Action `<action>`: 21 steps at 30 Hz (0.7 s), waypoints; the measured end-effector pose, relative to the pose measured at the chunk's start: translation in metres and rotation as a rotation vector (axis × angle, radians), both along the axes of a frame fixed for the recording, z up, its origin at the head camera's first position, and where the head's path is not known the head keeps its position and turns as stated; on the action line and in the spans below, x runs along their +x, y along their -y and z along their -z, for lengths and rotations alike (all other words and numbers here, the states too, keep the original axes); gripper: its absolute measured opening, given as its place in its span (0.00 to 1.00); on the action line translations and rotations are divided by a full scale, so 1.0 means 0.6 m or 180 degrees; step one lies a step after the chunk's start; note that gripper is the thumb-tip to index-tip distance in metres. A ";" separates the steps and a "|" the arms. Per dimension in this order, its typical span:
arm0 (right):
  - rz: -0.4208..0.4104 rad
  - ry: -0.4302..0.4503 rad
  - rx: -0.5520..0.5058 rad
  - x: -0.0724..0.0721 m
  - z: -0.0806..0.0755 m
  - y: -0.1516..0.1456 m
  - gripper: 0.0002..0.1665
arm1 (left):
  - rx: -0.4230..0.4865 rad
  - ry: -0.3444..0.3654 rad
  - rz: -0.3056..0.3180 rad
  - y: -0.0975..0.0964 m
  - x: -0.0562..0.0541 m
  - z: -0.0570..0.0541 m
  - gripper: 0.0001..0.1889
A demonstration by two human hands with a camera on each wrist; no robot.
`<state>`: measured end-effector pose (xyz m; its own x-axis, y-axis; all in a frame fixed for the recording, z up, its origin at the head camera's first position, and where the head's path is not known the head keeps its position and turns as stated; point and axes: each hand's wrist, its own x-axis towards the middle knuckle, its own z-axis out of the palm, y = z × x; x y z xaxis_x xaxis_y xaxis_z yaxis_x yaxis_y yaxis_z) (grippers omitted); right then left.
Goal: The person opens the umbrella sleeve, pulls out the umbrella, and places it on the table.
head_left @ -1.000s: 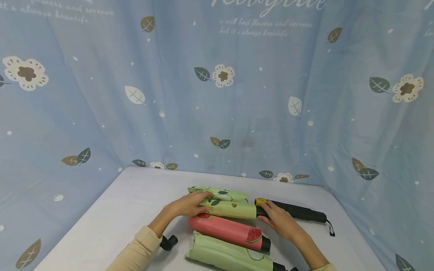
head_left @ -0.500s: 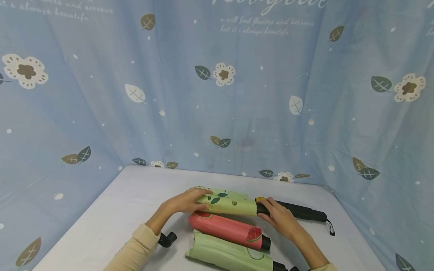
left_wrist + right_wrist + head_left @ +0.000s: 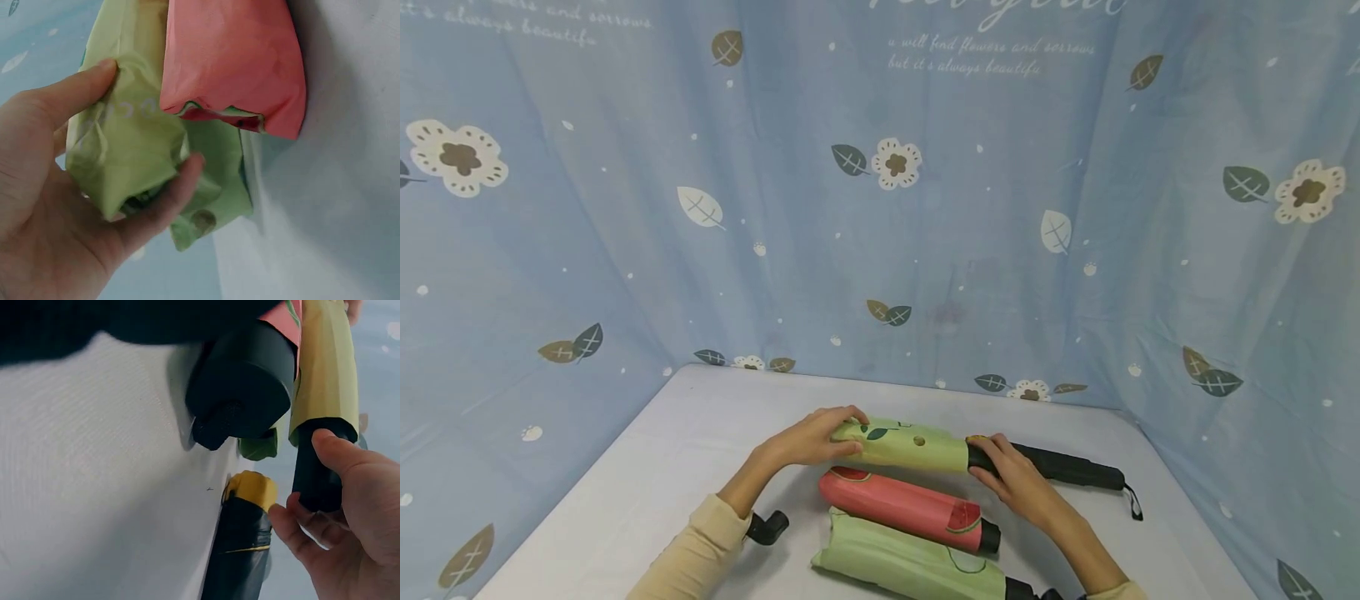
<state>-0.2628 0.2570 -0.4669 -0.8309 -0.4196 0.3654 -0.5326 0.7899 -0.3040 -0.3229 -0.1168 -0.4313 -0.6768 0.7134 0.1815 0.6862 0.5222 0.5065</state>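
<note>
A folded yellow-green umbrella (image 3: pixel 913 450) with a leaf print is held between my two hands, slightly above the table. My left hand (image 3: pixel 812 436) grips its cloth end, thumb on one side and fingers around the other in the left wrist view. At the other end, my right hand (image 3: pixel 1017 479) pinches its black handle (image 3: pixel 317 472) between thumb and fingers. Beneath it lies a light green umbrella (image 3: pixel 219 187), mostly hidden in the head view. Nearer me lies a folded red umbrella (image 3: pixel 902 504) with watermelon patches.
Closest to me is another light green umbrella (image 3: pixel 910 557) with a black handle. A black umbrella (image 3: pixel 1075 468) with a yellow end and a wrist loop lies at the right. White cloth covers the table (image 3: pixel 700 417); a blue printed curtain (image 3: pixel 790 208) surrounds it.
The yellow-green umbrella has risen slightly and shifted away from me, covering more of the green one behind. My left hand now wraps its end; my right hand stays on the handle.
</note>
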 end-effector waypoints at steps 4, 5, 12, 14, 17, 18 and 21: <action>-0.0027 0.0083 -0.0162 0.000 -0.002 0.001 0.26 | 0.0044 0.0070 0.0030 0.001 -0.001 0.006 0.23; -0.0019 0.0096 -0.0167 0.001 -0.003 0.002 0.26 | 0.0040 0.0101 0.0027 0.001 -0.002 0.007 0.23; 0.0104 0.0077 -0.0088 0.003 -0.006 0.008 0.32 | 0.0060 0.0133 0.0048 -0.003 0.000 0.015 0.23; 0.0152 -0.0003 -0.0025 0.003 -0.005 0.010 0.31 | 0.0092 0.0093 0.0068 -0.005 0.000 0.016 0.23; 0.0197 -0.0110 0.0036 0.003 -0.004 0.012 0.30 | 0.0153 0.0081 0.0064 -0.007 0.000 0.016 0.24; 0.0198 -0.0141 0.0049 0.003 -0.004 0.013 0.30 | 0.0164 0.0096 0.0044 -0.008 0.000 0.016 0.24; 0.0154 -0.0254 0.0065 0.002 -0.003 0.014 0.29 | 0.0146 0.0135 -0.0035 -0.009 0.001 0.016 0.27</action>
